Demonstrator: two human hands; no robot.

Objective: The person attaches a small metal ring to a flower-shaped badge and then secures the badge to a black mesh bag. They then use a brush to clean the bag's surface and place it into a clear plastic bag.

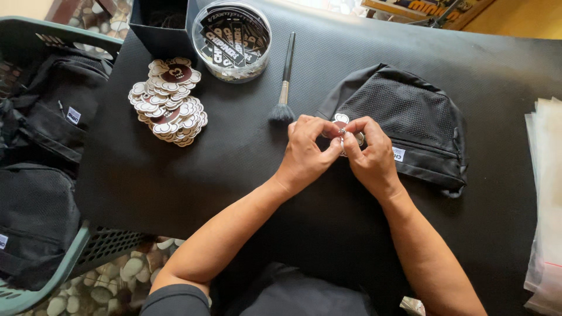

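A small black mesh bag [410, 126] lies flat on the black table [246, 158]. At its left end my left hand [307, 152] and my right hand [369, 155] meet, fingertips pinched together on a small white and brown shaped tag [341, 120] with a metal ring at the bag's zipper. Most of the tag is hidden by my fingers. Both forearms reach in from the bottom edge.
A pile of several similar white and brown tags [168, 102] lies at the left. A clear round tub of black strips [232, 40] and a soft brush [284, 88] sit at the back. A green basket [35, 175] with black bags stands left; clear plastic sleeves [547, 199] lie right.
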